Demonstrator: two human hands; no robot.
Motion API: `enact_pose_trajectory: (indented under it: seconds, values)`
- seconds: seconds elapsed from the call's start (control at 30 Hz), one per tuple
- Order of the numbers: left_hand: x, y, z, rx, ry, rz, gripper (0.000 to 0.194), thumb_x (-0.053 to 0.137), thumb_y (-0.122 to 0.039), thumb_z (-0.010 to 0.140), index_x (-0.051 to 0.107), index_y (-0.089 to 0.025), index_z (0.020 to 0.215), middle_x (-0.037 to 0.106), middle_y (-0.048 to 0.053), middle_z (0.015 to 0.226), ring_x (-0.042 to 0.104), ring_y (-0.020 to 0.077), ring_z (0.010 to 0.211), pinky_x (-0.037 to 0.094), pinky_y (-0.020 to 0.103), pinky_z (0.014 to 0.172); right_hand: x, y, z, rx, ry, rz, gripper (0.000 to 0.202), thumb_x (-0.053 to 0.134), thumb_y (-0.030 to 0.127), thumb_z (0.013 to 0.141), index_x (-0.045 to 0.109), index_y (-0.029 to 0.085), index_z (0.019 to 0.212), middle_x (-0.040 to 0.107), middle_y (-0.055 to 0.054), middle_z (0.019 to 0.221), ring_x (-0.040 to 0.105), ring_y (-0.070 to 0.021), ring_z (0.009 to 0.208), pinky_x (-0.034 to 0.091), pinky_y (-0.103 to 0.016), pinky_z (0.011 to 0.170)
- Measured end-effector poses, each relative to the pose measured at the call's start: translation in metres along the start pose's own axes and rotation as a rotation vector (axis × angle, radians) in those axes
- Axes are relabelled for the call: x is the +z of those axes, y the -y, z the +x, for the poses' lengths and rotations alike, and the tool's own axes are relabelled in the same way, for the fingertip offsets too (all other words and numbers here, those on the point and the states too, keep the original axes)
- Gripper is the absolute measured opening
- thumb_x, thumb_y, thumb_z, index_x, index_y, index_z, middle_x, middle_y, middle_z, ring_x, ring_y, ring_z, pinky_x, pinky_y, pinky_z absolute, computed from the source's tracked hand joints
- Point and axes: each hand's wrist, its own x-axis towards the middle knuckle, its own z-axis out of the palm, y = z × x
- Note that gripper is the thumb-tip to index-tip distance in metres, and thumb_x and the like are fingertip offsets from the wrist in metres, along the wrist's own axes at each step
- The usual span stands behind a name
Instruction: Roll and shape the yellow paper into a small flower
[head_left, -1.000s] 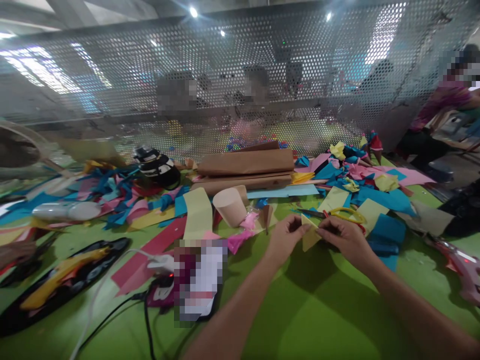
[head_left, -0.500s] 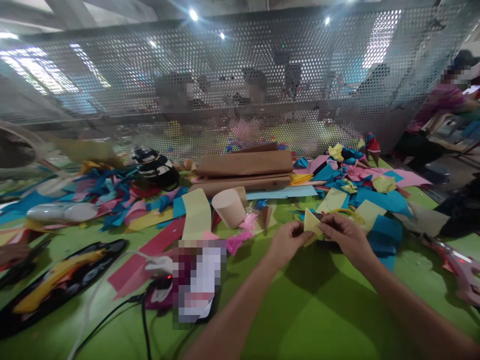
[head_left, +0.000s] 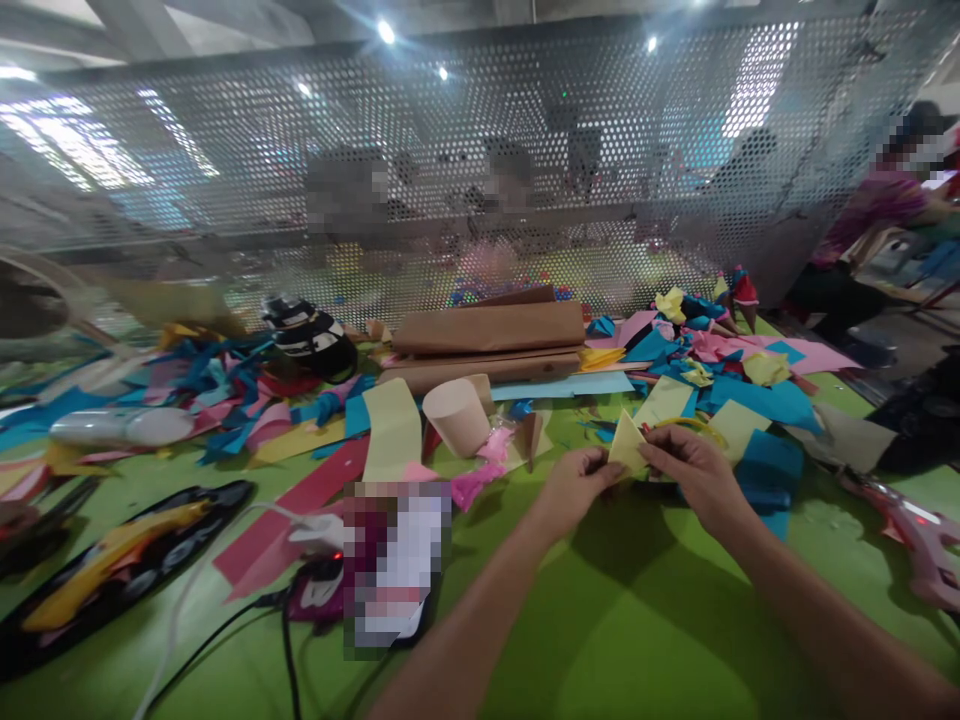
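Observation:
A small piece of pale yellow paper, its top coming to a point, is held up between my two hands above the green table. My left hand pinches its lower left side with thumb and fingers. On the other side, my right hand grips the right edge, fingers closed. Behind my right hand shows part of a yellow-handled tool, mostly hidden. Close by lie a flat yellow sheet and a dark blue piece of paper.
Rolled brown paper lies before the perforated metal screen. A phone, a cabled power adapter and a black tray are on the left. A pink glue gun lies at right. Another person sits far right.
The yellow paper now shows a taller, wider pointed face between my fingers. Both hands have stayed almost in place. A hand at the far left edge has gone from view.

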Motion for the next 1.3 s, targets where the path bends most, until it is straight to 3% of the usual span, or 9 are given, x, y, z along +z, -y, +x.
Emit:
enact_pose_trajectory:
  seconds: [0.13,0.27,0.37,0.57,0.7,0.97,1.1,1.2,1.3]
  values:
    - [-0.002,0.000,0.000,0.009,-0.008,0.046,0.035,0.065,-0.049,0.086,0.063,-0.016,0.075,0.059,0.000,0.064,0.053,0.0133,0.059,0.040,0.025,0.059,0.000,0.000,0.000,-0.004,-0.002,0.002,0.028,0.076,0.046,0.083,0.067,0.020,0.087,0.061,0.001,0.073,0.053,-0.0131,0.062,0.042,-0.026,0.056]
    - [-0.005,-0.006,-0.001,0.083,-0.042,0.126,0.029,0.060,-0.044,0.091,0.069,-0.016,0.088,0.069,0.004,0.086,0.060,0.0170,0.079,0.044,0.027,0.073,0.000,0.003,-0.001,-0.016,0.014,-0.043,0.028,0.075,0.047,0.083,0.068,0.019,0.085,0.063,0.000,0.071,0.054,-0.0138,0.062,0.043,-0.027,0.057]
    - [-0.006,-0.009,-0.001,0.145,-0.083,0.051,0.026,0.064,-0.042,0.089,0.069,-0.017,0.096,0.070,0.004,0.093,0.061,0.0189,0.089,0.045,0.028,0.080,0.001,0.006,-0.002,-0.045,0.051,-0.130,0.027,0.074,0.046,0.083,0.069,0.019,0.081,0.063,-0.001,0.068,0.054,-0.0144,0.061,0.043,-0.027,0.057]
    - [-0.002,-0.004,0.001,0.133,-0.188,-0.110,0.023,0.071,-0.038,0.082,0.066,-0.016,0.086,0.064,0.002,0.082,0.058,0.0150,0.078,0.046,0.027,0.075,0.006,0.010,-0.006,-0.006,0.127,-0.127,0.027,0.073,0.046,0.084,0.070,0.020,0.086,0.067,-0.002,0.073,0.057,-0.0157,0.065,0.043,-0.027,0.058]
    - [-0.002,0.001,0.003,0.105,-0.185,-0.237,0.026,0.074,-0.036,0.078,0.063,-0.016,0.090,0.065,0.002,0.085,0.060,0.0153,0.080,0.050,0.029,0.076,0.005,0.008,-0.005,0.025,0.135,-0.060,0.028,0.072,0.047,0.084,0.068,0.020,0.090,0.066,-0.001,0.076,0.058,-0.0153,0.066,0.043,-0.026,0.058]
    - [-0.008,-0.005,0.000,0.179,-0.168,0.086,0.017,0.071,-0.030,0.083,0.067,-0.016,0.090,0.067,0.003,0.084,0.061,0.0155,0.078,0.047,0.027,0.073,0.002,0.005,-0.004,-0.092,0.068,-0.242,0.021,0.068,0.041,0.088,0.069,0.021,0.095,0.066,-0.002,0.079,0.059,-0.0190,0.074,0.044,-0.028,0.064]
    - [-0.008,-0.007,0.000,0.158,-0.258,0.105,0.013,0.070,-0.028,0.084,0.069,-0.016,0.086,0.069,0.003,0.082,0.062,0.0164,0.078,0.048,0.028,0.074,0.004,0.007,-0.005,-0.033,0.098,-0.119,0.029,0.069,0.044,0.088,0.065,0.023,0.106,0.064,-0.001,0.079,0.057,-0.0176,0.069,0.042,-0.027,0.058]
    - [-0.009,-0.005,0.002,0.166,-0.357,0.047,0.013,0.070,-0.030,0.083,0.068,-0.016,0.084,0.069,0.003,0.081,0.062,0.0166,0.077,0.049,0.029,0.073,0.004,0.005,-0.004,0.029,0.152,-0.059,0.029,0.074,0.046,0.083,0.064,0.022,0.094,0.065,-0.001,0.080,0.059,-0.0180,0.070,0.045,-0.028,0.061]
    - [-0.012,-0.001,0.005,0.139,-0.328,-0.019,0.017,0.071,-0.032,0.081,0.067,-0.016,0.085,0.068,0.004,0.081,0.062,0.0163,0.075,0.051,0.029,0.071,0.002,0.001,-0.002,0.036,0.134,-0.083,0.028,0.075,0.046,0.082,0.064,0.020,0.084,0.062,0.000,0.072,0.058,-0.0169,0.066,0.046,-0.028,0.061]
